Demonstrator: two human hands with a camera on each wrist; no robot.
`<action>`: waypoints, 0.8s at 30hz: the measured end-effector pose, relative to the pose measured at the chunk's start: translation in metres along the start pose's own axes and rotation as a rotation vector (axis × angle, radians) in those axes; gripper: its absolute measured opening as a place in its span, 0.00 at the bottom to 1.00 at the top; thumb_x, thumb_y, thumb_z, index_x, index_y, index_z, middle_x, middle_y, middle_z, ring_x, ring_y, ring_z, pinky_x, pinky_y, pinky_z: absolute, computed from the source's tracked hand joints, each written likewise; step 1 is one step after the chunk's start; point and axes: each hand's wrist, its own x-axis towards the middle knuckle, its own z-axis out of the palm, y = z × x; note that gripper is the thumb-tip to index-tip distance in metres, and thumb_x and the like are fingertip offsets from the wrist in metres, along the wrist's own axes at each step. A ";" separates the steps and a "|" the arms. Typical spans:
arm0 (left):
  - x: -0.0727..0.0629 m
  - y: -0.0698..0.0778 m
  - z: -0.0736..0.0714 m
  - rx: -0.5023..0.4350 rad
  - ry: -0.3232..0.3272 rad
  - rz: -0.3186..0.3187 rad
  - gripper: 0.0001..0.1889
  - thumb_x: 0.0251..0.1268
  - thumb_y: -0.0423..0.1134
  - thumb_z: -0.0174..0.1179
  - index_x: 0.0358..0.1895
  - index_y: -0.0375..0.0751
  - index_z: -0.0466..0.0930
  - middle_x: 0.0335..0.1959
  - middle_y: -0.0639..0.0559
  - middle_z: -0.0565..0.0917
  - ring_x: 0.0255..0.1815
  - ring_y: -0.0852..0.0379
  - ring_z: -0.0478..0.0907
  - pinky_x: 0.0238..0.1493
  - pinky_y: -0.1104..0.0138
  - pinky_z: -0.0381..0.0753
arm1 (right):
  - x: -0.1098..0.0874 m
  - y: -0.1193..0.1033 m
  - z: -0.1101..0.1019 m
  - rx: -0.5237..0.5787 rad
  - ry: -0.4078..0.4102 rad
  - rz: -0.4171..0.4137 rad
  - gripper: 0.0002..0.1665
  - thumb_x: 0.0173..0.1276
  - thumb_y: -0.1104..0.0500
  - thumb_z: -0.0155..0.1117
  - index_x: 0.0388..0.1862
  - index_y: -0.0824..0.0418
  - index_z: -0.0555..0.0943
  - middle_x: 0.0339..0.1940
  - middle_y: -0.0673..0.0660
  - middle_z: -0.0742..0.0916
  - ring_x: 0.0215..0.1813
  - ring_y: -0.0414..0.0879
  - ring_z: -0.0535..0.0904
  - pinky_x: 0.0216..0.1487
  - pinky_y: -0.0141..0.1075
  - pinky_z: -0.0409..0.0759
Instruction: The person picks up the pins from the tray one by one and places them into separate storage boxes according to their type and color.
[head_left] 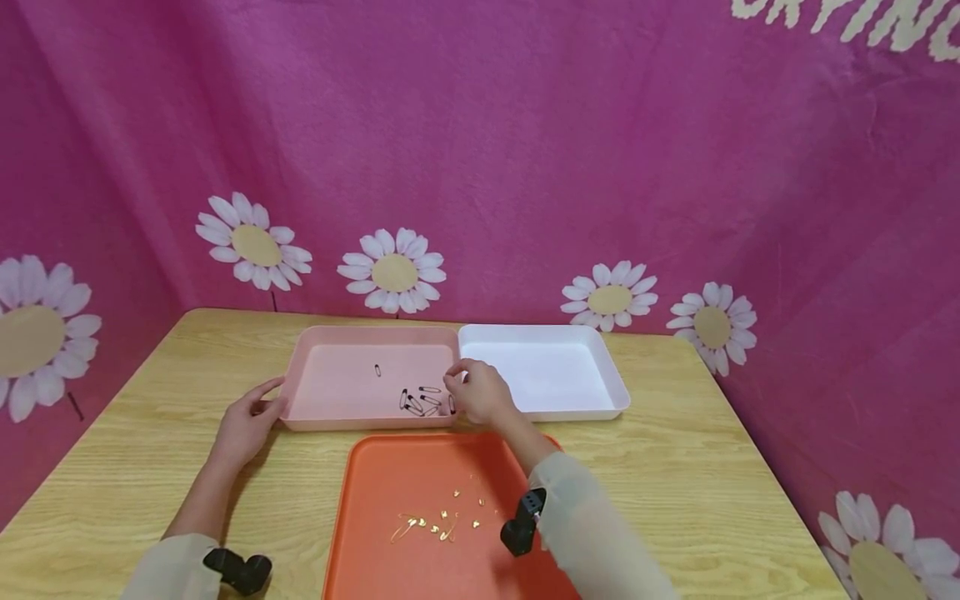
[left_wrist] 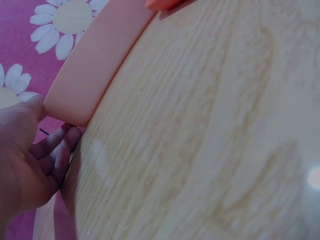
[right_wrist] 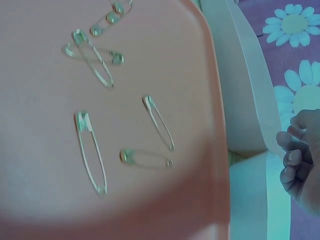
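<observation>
My left hand (head_left: 246, 425) holds the left end of a shallow pink tray (head_left: 337, 423). In the left wrist view, its thumb lies at the tray's rim and its curled fingertips meet the lower corner. My right hand (head_left: 480, 392) hovers by the tray's right wall, its fingers loosely bent in the right wrist view and no object showing between them. Just beside it is one black safety pin (head_left: 452, 404). Several more black safety pins (head_left: 414, 405) cluster in the tray's front right part, and a single pin (head_left: 377, 370) lies farther back.
A white tray (head_left: 543, 375) stands against the pink tray's right side. Nearer me is an orange tray (head_left: 367, 500) with several gold safety pins (right_wrist: 90, 152) on it. Behind the wooden table (head_left: 675, 467) hangs a magenta curtain (head_left: 480, 150) with daisies.
</observation>
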 end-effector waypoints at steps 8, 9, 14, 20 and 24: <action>0.001 0.000 0.001 0.032 -0.010 -0.009 0.26 0.70 0.47 0.49 0.67 0.38 0.65 0.47 0.31 0.81 0.29 0.75 0.73 0.35 0.79 0.68 | -0.002 0.013 -0.020 -0.049 0.033 -0.008 0.12 0.66 0.53 0.57 0.41 0.56 0.83 0.17 0.50 0.80 0.18 0.39 0.73 0.20 0.31 0.66; 0.001 0.000 0.001 0.031 -0.010 -0.009 0.26 0.70 0.47 0.50 0.67 0.38 0.65 0.47 0.31 0.81 0.29 0.75 0.73 0.35 0.79 0.69 | -0.002 0.014 -0.023 -0.049 0.038 -0.001 0.12 0.65 0.52 0.57 0.41 0.56 0.83 0.17 0.50 0.80 0.18 0.39 0.74 0.21 0.31 0.66; 0.000 0.002 -0.001 0.022 -0.024 -0.017 0.26 0.70 0.46 0.50 0.67 0.37 0.64 0.48 0.29 0.80 0.29 0.74 0.73 0.34 0.79 0.70 | -0.005 0.024 -0.034 -0.053 0.070 0.011 0.11 0.64 0.52 0.59 0.38 0.55 0.83 0.19 0.51 0.83 0.21 0.40 0.77 0.23 0.32 0.68; 0.000 0.003 -0.003 0.023 -0.041 -0.017 0.26 0.70 0.45 0.50 0.66 0.35 0.64 0.48 0.29 0.80 0.28 0.71 0.75 0.33 0.78 0.70 | -0.008 0.039 -0.046 -0.077 0.114 0.020 0.11 0.62 0.52 0.60 0.37 0.55 0.84 0.24 0.52 0.84 0.27 0.43 0.75 0.29 0.33 0.70; 0.001 0.003 -0.003 0.022 -0.050 -0.005 0.26 0.71 0.45 0.49 0.66 0.34 0.64 0.47 0.28 0.80 0.28 0.70 0.76 0.33 0.77 0.71 | -0.011 0.053 -0.057 -0.075 0.148 0.033 0.12 0.62 0.52 0.60 0.38 0.57 0.84 0.28 0.54 0.84 0.30 0.45 0.75 0.32 0.36 0.71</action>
